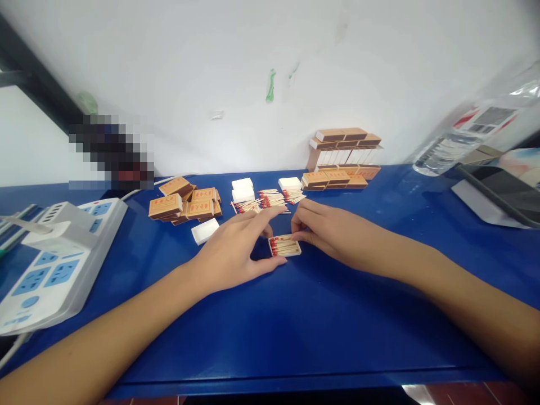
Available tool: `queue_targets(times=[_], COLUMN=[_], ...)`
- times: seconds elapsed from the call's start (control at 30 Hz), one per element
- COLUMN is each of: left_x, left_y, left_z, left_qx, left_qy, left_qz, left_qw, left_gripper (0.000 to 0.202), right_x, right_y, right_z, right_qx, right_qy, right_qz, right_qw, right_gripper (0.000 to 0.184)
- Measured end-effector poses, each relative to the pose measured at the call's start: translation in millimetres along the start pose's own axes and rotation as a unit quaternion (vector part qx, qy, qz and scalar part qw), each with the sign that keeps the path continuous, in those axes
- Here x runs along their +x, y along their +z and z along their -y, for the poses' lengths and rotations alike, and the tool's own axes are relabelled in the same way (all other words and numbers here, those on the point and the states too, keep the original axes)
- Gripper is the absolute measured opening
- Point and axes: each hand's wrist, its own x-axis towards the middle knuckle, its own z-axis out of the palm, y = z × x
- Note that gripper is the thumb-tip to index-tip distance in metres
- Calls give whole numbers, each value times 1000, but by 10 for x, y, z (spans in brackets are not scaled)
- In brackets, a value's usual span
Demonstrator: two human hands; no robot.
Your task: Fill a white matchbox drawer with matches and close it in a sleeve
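Observation:
A small white matchbox tray (285, 254) lies on the blue table, filled with red-headed matches (283, 245). My left hand (236, 247) curves around the tray's left end, thumb along the near side and fingers behind it. At the tray's far right corner, my right hand (314, 225) has its fingertips pinched together; whatever is between them is hidden. Just beyond my hands lie loose matches (272, 199) in small heaps. An empty white tray (205, 231) sits left of my left hand. More white trays (243, 191) are behind the matches.
Matchbox sleeves (200, 208) are piled at the left. Against the wall stands a stack of matchboxes (337, 179). A white power strip (63, 264) occupies the left side. At the right are a plastic water bottle (447, 149) and a dark tray (502, 194).

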Motion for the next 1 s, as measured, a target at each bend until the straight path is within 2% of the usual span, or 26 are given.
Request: queue_targets(times=[0.23, 0.47, 0.8, 1.0], left_x=[-3, -7, 4, 5], left_y=[-1, 4, -15, -19], left_z=[-1, 15, -19, -18], left_qx=[-2, 0, 4, 4], left_qy=[4, 0, -7, -7], left_qz=[-3, -1, 5, 7], left_qw=[1000, 1000, 1000, 1000], left_gripper=[78, 79, 81, 81], right_x=[-4, -6, -7, -23], right_y=[66, 13, 60, 24], right_z=[14, 17, 118, 110], right_qx=[-36, -29, -10, 15], right_qy=[-11, -7, -25, -26], right_qz=[-8, 0, -8, -5], right_qw=[999, 1000, 1000, 1000], right_gripper=[17, 18, 19, 11])
